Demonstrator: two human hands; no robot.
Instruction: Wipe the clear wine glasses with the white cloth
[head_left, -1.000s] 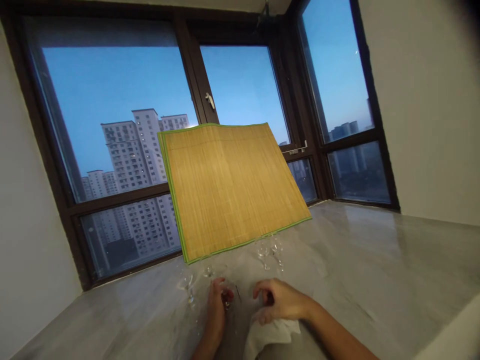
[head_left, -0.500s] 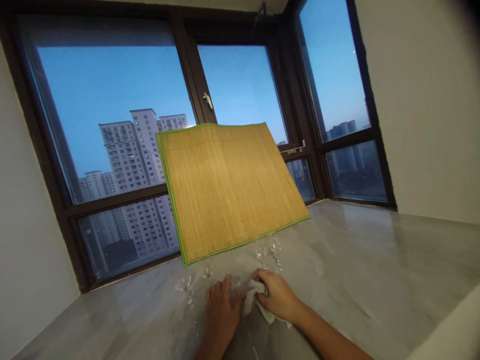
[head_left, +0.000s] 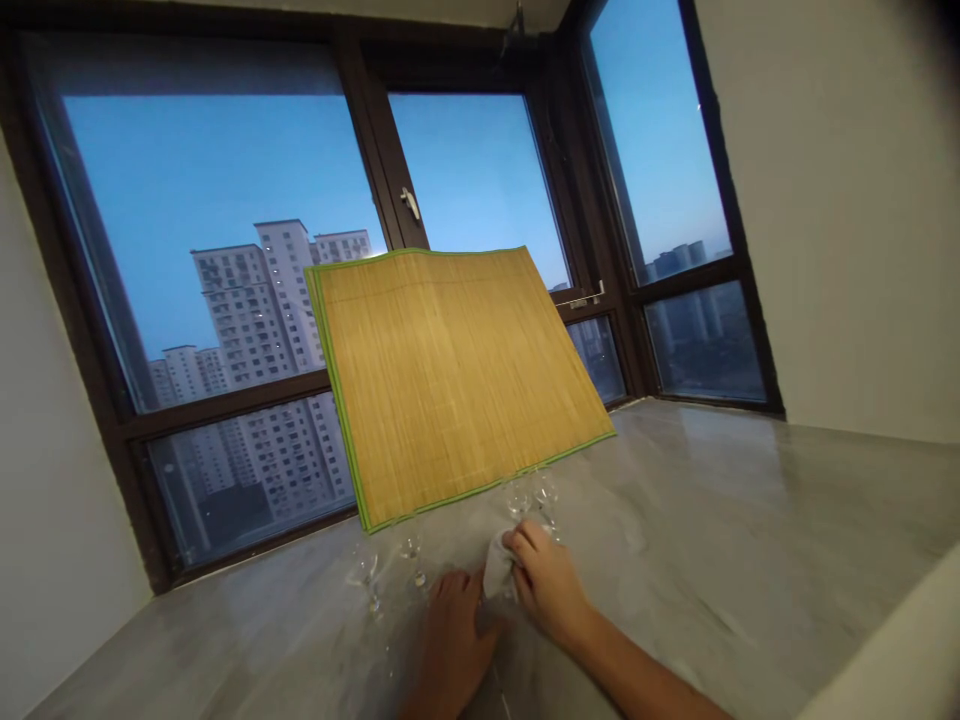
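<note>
My right hand [head_left: 553,588] is closed on a white cloth [head_left: 496,570] and presses it toward my left hand [head_left: 452,640]. The left hand's fingers curl against the cloth, and what they hold is hidden behind it. Both hands rest low over a grey marble sill [head_left: 720,540]. Small clear stemmed glasses stand around them: two on the left [head_left: 365,575] [head_left: 411,548] and two just beyond the right hand's fingers [head_left: 517,496] [head_left: 545,489].
A yellow bamboo mat with green edging [head_left: 450,380] leans against the dark-framed window [head_left: 225,400] just behind the glasses. White walls close in on the left [head_left: 45,520] and right [head_left: 855,220]. The sill runs on to the right.
A second ago my left hand pinched a small glass and the cloth lay under my right wrist. The right hand has since gathered the cloth and brought it up against the left hand.
</note>
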